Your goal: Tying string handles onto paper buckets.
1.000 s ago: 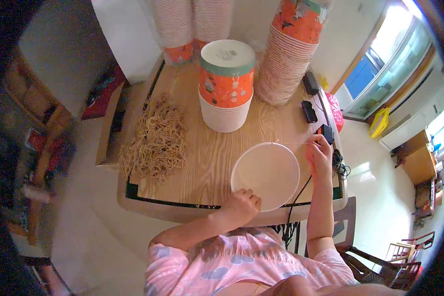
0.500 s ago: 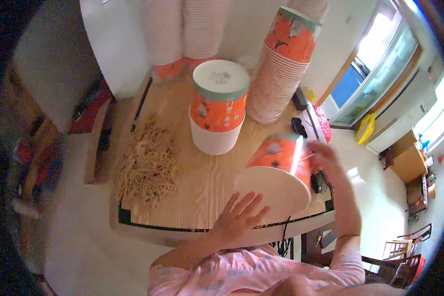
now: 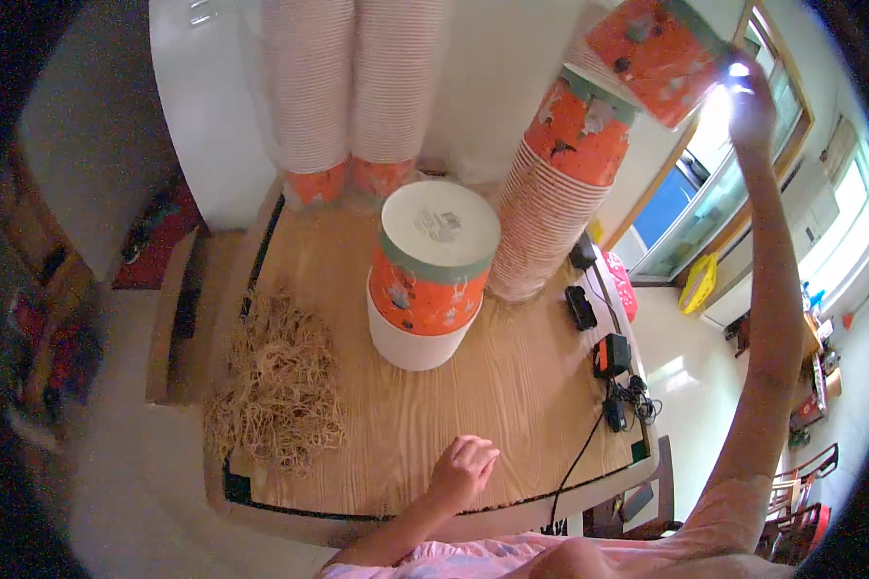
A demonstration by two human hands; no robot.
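**Orange, Green and Straw Tones**

The raised bucket [image 3: 652, 63] is orange with dark blotches and a green band; the short bucket stack [image 3: 430, 294] matches, its base white. The twine [image 3: 280, 391] is straw-coloured, the worktop [image 3: 386, 454] light brown, wood-grained.

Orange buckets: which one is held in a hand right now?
The tilted bucket at upper right, in the right hand; the others stand in the middle stack, the leaning stack or the two rear stacks.

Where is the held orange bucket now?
The bucket is at the head view's upper right, in the right hand, near the upper part of the rightmost bucket stack.
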